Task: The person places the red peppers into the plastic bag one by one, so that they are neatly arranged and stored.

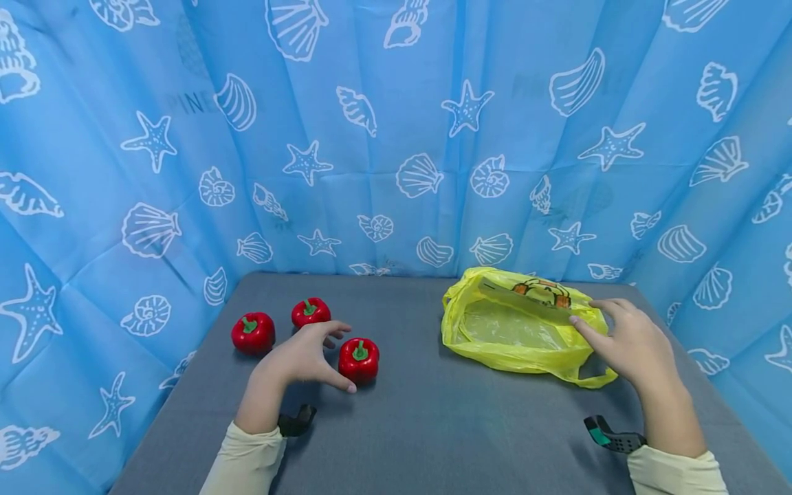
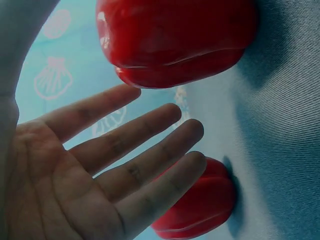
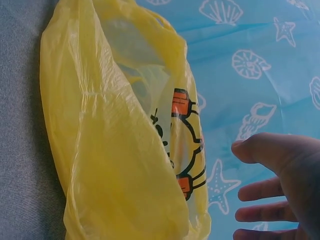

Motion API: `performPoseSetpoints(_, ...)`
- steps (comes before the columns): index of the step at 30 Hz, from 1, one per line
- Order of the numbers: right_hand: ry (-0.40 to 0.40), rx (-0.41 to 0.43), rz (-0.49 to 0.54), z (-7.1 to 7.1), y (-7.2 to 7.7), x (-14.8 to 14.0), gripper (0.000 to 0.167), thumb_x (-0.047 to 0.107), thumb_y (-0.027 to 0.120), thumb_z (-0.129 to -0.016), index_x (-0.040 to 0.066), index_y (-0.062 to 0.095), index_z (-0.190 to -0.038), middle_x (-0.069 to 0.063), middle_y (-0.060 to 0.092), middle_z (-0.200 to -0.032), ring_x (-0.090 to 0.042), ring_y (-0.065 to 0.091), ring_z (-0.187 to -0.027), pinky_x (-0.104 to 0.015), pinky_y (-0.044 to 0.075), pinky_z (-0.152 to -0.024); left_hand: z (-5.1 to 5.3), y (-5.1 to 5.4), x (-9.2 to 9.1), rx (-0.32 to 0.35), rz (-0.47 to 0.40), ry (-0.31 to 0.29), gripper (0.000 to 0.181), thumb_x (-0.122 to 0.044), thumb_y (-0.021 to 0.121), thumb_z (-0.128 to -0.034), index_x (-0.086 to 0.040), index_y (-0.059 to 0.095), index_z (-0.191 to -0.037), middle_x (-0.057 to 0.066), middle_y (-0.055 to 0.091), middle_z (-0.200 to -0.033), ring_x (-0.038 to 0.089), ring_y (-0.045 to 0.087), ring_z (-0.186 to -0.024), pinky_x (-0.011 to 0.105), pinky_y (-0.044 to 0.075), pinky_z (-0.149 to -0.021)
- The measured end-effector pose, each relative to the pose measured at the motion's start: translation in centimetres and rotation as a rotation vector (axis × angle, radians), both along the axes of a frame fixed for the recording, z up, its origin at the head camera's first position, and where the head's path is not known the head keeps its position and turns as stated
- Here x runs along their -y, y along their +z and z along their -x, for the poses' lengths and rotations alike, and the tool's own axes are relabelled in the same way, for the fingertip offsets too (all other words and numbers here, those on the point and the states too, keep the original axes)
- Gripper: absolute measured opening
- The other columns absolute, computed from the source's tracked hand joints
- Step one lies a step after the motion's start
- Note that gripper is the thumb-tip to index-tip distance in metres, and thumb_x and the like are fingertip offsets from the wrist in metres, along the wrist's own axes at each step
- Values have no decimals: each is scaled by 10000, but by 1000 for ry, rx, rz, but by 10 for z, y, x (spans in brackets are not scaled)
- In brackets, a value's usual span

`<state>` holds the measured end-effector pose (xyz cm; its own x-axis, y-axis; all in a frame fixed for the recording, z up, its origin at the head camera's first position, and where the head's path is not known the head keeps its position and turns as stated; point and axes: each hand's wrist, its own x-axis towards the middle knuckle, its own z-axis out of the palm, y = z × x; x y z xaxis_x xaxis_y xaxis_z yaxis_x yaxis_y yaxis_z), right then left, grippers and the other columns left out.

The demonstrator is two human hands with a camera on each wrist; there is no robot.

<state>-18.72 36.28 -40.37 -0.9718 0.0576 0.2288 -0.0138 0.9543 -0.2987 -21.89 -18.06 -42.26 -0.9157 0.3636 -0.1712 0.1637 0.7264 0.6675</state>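
Three red bell peppers with green stems are on the left of the table. My left hand (image 1: 295, 356) reaches beside the rightmost pepper (image 1: 364, 366), fingers and thumb spread around its left side. In the left wrist view, that hand (image 2: 95, 175) shows extended fingers next to the large close pepper (image 2: 180, 40), holding nothing; whether a fingertip touches is unclear. On the right, a yellow plastic bag (image 1: 526, 356) lies with its mouth open, a cartoon print inside its far side. My right hand (image 1: 637, 347) hovers at the bag's right end, and the right wrist view shows its fingers apart from the plastic.
Two more peppers, one at the far left (image 1: 254, 337) and one behind the left hand (image 1: 312, 311), stand on the grey table (image 1: 421, 426). A blue curtain (image 1: 383, 137) with white shells and starfish hangs along the table's back and sides.
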Motion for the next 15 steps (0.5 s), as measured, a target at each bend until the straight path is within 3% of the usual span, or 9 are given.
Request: performPoseSetpoints(15, -29, 12, 43, 3, -6, -9, 812, 649, 529, -1037, -56, 563, -1438, -373, 511, -1445, -601, 499, -1259, -756, 455, -912, 2, -6, -4, 22, 10, 2, 1032, -348, 1040, -591, -229, 568, -1500, 5, 624, -1423, 250, 570, -1320, 496, 627, -914)
